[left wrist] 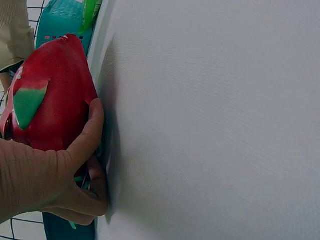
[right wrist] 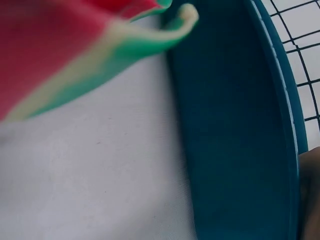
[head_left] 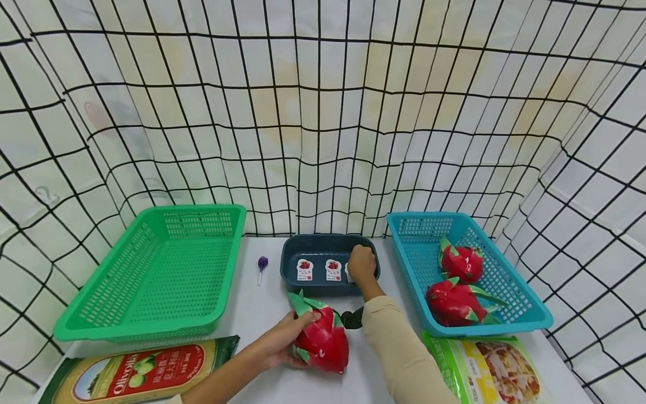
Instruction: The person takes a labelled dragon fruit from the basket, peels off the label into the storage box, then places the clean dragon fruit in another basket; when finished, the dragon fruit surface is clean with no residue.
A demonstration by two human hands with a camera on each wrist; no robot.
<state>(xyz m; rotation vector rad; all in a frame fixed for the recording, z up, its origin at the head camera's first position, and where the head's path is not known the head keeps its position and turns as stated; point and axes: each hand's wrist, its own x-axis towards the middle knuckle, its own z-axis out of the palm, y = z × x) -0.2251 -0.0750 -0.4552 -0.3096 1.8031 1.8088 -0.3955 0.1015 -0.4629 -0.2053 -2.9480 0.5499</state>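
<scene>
A red dragon fruit (head_left: pixel 325 343) with green leaf tips, perhaps a model, is gripped by my left hand (head_left: pixel 281 343) just in front of the dark blue tray (head_left: pixel 323 290). In the left wrist view, the thumb and fingers hold the lower end of the fruit (left wrist: pixel 57 95). My right hand (head_left: pixel 363 265) reaches into the tray's right end with curled fingers; its fingertips are hidden. A left label (head_left: pixel 305 270) and a middle label (head_left: pixel 333 270), both with fruit pictures, lie in the tray. A third label (head_left: pixel 349 273) is partly covered by the right hand.
On the left stands a green basket (head_left: pixel 146 331), with a pasta package (head_left: pixel 141 373) before it. A lollipop (head_left: pixel 262 264) lies left of the tray. On the right, a blue basket (head_left: pixel 411 275) holds two dragon fruits (head_left: pixel 454 303), with a green food bag (head_left: pixel 484 367) in front. Black netting surrounds the table.
</scene>
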